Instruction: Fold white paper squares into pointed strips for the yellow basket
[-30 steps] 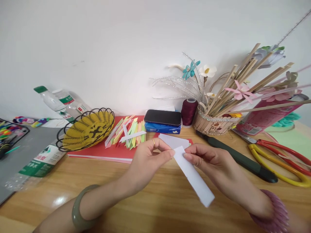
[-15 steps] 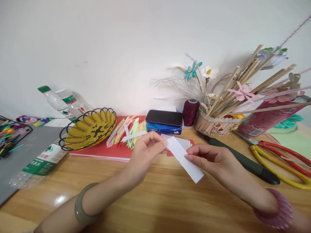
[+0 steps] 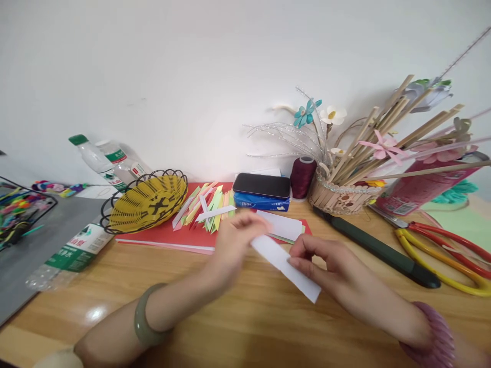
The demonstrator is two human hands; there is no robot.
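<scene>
Across the top of the frame, a pale wall (image 3: 184,92); across the lower half, a wooden tabletop (image 3: 245,322). At the left edge, a gray board (image 3: 23,301). At the upper right, a wooden pot (image 3: 335,197) crowded with pale sticks (image 3: 425,128) and craft flowers (image 3: 306,113). Right of center, the right hand (image 3: 324,263), thumb and fingertips pinching the edge of a white paper strip (image 3: 287,268) partway along. Near the center, the left hand (image 3: 236,248), blurred, fingers drawn together at the strip's upper-left end; cannot tell for certain whether gripping there. Left of center, a yellow basket (image 3: 141,209), tilted, its right part over red paper (image 3: 161,239). Right of the pot, a pink can (image 3: 418,189), leaning; below it, a tool with red and yellow handles (image 3: 422,227), and just beside that, a dark green handle (image 3: 372,245) on a diagonal. At the left, a plastic bottle (image 3: 79,250) on its side. On the red paper, a pile of colored strips (image 3: 209,207). At mid-frame, a black phone (image 3: 263,185) atop a blue pack (image 3: 261,203). Above and behind the held strip, flat white slips (image 3: 282,225). Next to the phone, a maroon spool (image 3: 303,176), upright.
</scene>
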